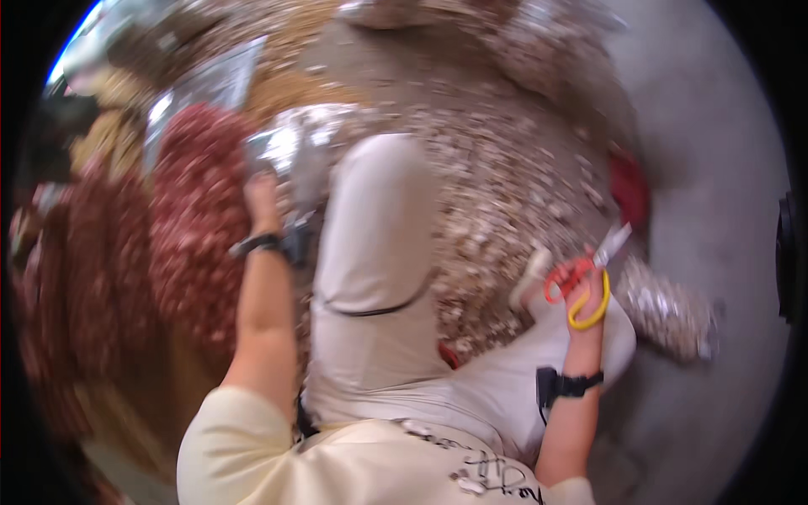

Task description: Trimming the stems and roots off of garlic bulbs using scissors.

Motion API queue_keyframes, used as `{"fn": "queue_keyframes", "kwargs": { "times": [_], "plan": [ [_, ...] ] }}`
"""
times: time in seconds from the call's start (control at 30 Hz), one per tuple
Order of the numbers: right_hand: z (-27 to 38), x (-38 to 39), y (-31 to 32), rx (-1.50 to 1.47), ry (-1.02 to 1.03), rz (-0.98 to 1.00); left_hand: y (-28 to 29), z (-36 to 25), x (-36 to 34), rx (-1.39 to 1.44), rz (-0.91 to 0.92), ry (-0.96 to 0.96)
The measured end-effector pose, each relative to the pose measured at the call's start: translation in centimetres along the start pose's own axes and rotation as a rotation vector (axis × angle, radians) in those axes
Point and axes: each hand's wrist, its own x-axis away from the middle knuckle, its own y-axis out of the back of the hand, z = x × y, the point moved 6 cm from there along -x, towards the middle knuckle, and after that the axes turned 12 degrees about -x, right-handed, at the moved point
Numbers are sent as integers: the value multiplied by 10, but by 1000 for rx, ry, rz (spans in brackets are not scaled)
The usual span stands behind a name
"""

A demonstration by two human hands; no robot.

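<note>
My right hand (578, 284) is closed around a pair of scissors (613, 244) with one red-orange and one yellow handle loop. It is above my bent right knee, and the blades point up and to the right. On the other side, my left hand (263, 200) reaches forward to the edge of a shiny clear plastic bag (295, 145). Motion blurs its fingers, so whether they grip the bag is unclear. Right beside that hand is a long clear bag filled with reddish-pink pieces (198, 219).
Pale flat chips (488, 202) lie scattered over the floor ahead. A filled clear bag (669, 311) rests right of my knee, near a red object (627, 189). Dark reddish-brown bundles (101, 261) are at the left. Larger filled bags (555, 50) stand at the back.
</note>
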Motion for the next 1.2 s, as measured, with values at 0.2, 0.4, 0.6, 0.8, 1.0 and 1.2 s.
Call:
{"fn": "queue_keyframes", "kwargs": {
  "times": [0.2, 0.4, 0.6, 0.8, 1.0, 1.2],
  "plan": [
    [158, 21, 18, 176, 338, -5, -172, -210, 104, -476, 442, -499],
    [200, -30, 194, 292, 316, -374, -428, -243, 173, -836, 1052, -608],
    [120, -99, 322, 178, 133, -474, -700, -37, 136, -1496, 1099, -925],
    [63, -86, 397, -68, 208, -692, -875, 189, 165, -1491, 1260, -1144],
    [75, -112, 407, -118, 126, -865, -946, 306, 182, -1431, 1261, -1534],
    [75, -101, 405, -24, 110, -659, -886, 245, 188, -1006, 1291, -417]
  ]
}}
